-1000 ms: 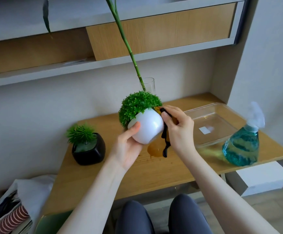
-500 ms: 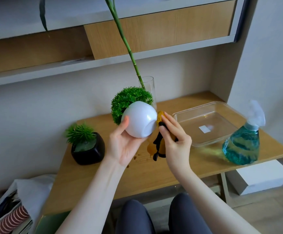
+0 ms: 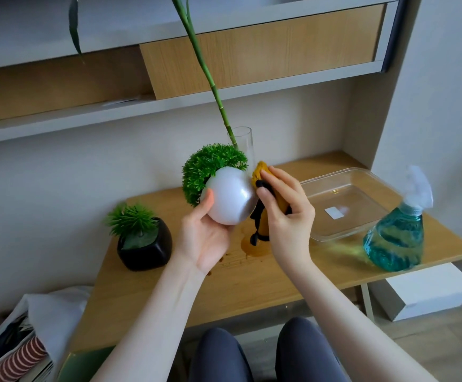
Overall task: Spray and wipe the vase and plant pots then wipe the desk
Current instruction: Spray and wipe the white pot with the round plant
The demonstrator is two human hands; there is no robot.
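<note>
Left hand [image 3: 206, 241] cupped under one tilted white pot [image 3: 228, 199], held above the desk [image 3: 251, 282]. Right hand [image 3: 284, 216] pinching one cloth [image 3: 261, 175] against its right side. One black pot [image 3: 145, 244] left, one vase [image 3: 243, 142] behind, one sprayer [image 3: 397, 232] right.

No readable text, brand, number or sign anywhere. Clear plastic tray [image 3: 373, 188] carries a small white sticker [image 3: 334, 212] on its bottom, blank as far as can be told. Blue spray bottle [image 3: 395, 238] shows no label. Striped item [image 3: 15, 362] at lower left is a pattern only, no lettering legible.
</note>
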